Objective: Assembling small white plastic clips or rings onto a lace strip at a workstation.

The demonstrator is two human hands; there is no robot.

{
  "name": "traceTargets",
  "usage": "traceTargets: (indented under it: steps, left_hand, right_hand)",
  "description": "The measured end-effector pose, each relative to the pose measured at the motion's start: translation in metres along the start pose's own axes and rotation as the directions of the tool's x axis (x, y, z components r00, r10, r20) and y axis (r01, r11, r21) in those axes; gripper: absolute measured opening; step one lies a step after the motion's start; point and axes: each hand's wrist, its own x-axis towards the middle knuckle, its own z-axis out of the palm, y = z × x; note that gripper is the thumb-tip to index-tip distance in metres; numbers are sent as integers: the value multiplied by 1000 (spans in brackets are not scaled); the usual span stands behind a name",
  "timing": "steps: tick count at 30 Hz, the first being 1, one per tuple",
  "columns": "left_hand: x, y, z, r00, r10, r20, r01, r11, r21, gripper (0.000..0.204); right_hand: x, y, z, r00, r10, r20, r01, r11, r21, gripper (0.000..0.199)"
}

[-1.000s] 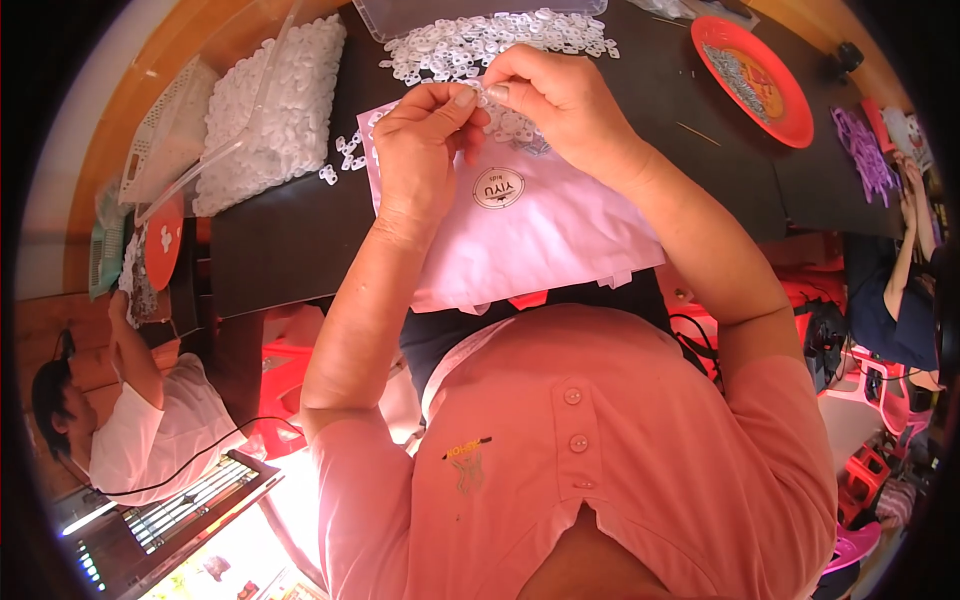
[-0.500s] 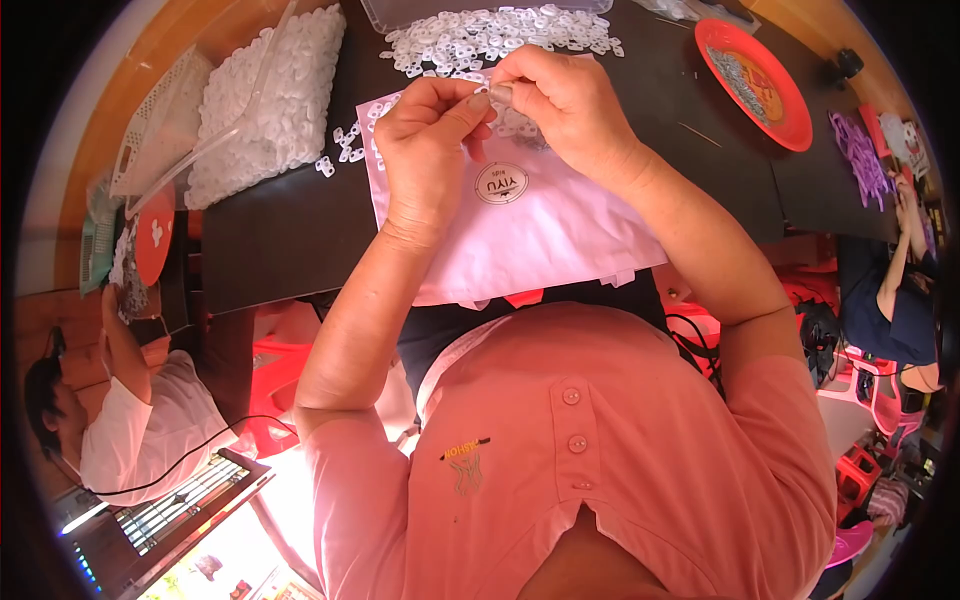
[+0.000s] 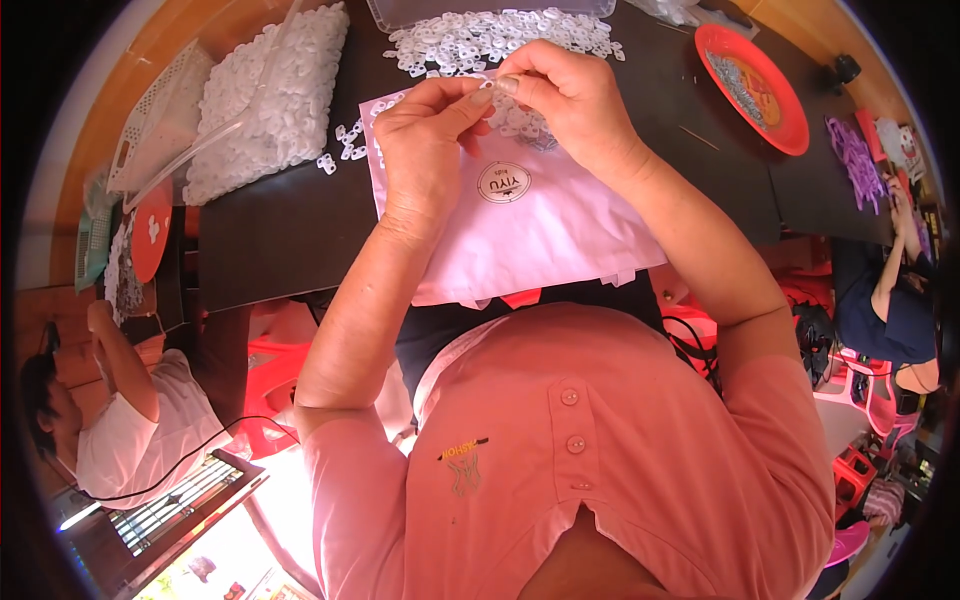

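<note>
Above a pink cloth bag [image 3: 540, 240] with a round printed badge, my two hands meet at the fingertips. Finger and thumb of my left hand [image 3: 425, 135] are closed on a small white plastic piece [image 3: 488, 85], of which only a bit shows. My right hand [image 3: 575, 105] pinches at the same spot, its thumb and forefinger pressed together; what lies between them is too small to make out. Under my hands, loose white pieces [image 3: 515, 122] and some thin grey metal bits [image 3: 543, 143] lie on the bag.
More white pieces [image 3: 500, 35] are heaped behind the bag. A bulging clear sack [image 3: 265, 110] of white parts stands at left. At right are a red dish [image 3: 793, 125] with metal bits, and a purple bundle [image 3: 857, 160]. Co-workers sit on both sides of the dark table [image 3: 280, 250].
My fingertips have shifted slightly, the right thumb and forefinger a little further right. The co-worker at left has drawn a hand back from the items there.
</note>
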Motion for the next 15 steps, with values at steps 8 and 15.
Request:
traceTargets:
  steps: [8, 15]
  left_hand:
    - [-2, 1, 2, 999, 18, -31, -13, 989, 148, 9]
    - [-1, -5, 2, 997, 76, -12, -74, 988, 139, 7]
  right_hand:
    - [-1, 2, -1, 999, -40, 25, 41, 997, -58, 8]
    - [-2, -3, 6, 969, 216, 121, -233, 962, 145, 5]
